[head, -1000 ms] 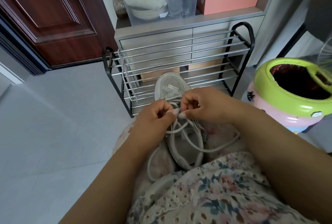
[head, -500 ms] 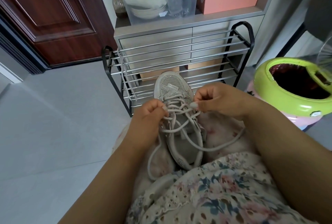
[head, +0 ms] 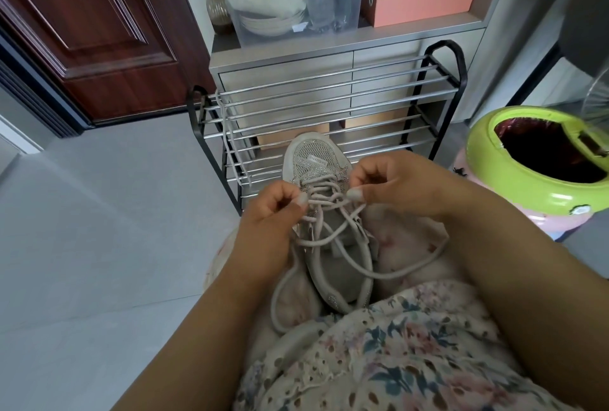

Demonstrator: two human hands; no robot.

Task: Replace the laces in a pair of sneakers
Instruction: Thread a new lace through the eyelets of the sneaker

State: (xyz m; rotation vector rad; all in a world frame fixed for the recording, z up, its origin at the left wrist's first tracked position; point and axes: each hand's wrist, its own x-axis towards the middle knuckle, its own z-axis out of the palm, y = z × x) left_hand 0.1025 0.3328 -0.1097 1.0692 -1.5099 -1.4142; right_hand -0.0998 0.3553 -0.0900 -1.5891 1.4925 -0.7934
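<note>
A pale grey sneaker (head: 313, 160) lies on my lap with its toe pointing away from me. A beige lace (head: 333, 236) crosses its upper eyelets, and its loose ends loop down over my lap. My left hand (head: 273, 209) pinches the lace at the sneaker's left side. My right hand (head: 392, 183) pinches the lace at the right side. The two hands are a little apart, with the lace crossings showing between them. Another lace (head: 230, 143) hangs over the left end of the shoe rack.
A metal shoe rack (head: 329, 107) with black end frames stands just beyond the sneaker, against a grey cabinet (head: 362, 57). A green and pink bin (head: 527, 186) is at the right. A dark wooden door (head: 92, 31) is at the left. Grey floor tiles (head: 99, 229) spread to my left.
My hands have moved apart from the middle of the sneaker, each drawing the lace out to its own side, and the laced eyelets now show between them.
</note>
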